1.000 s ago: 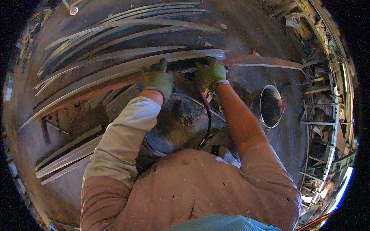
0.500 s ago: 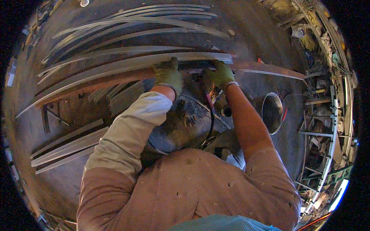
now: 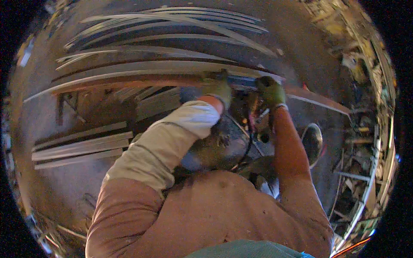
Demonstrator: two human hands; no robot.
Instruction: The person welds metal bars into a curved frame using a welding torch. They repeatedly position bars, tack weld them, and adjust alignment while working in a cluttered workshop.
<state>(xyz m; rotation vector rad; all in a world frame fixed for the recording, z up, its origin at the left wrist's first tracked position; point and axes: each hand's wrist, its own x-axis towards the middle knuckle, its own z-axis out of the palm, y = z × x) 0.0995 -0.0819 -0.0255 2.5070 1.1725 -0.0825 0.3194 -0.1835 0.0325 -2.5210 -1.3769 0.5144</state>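
Note:
A long grey metal bar (image 3: 150,67) lies across a reddish-brown steel beam (image 3: 142,81) in front of me. My left hand (image 3: 218,89), in a greenish work glove, is closed on the bar's near edge, with the thumb up over it. Close to the bar's right end, my right hand (image 3: 272,92), gloved alike, has its fingers bent over the bar. Blur hides the exact fingertip contact of both hands. Below and between them hangs a dark cable (image 3: 248,148) with a reddish upper part.
Several loose metal strips (image 3: 180,19) lie on the floor beyond the beam. More bars (image 3: 84,146) rest at the left. A round, rimmed object (image 3: 312,144) stands beside my right forearm. Along the right runs a metal rack (image 3: 372,172) with cluttered scrap.
The whole view has shifted, so the scene sits lower and farther right. Both hands have moved right, the left one slightly closer to the right one. Both remain on the bar.

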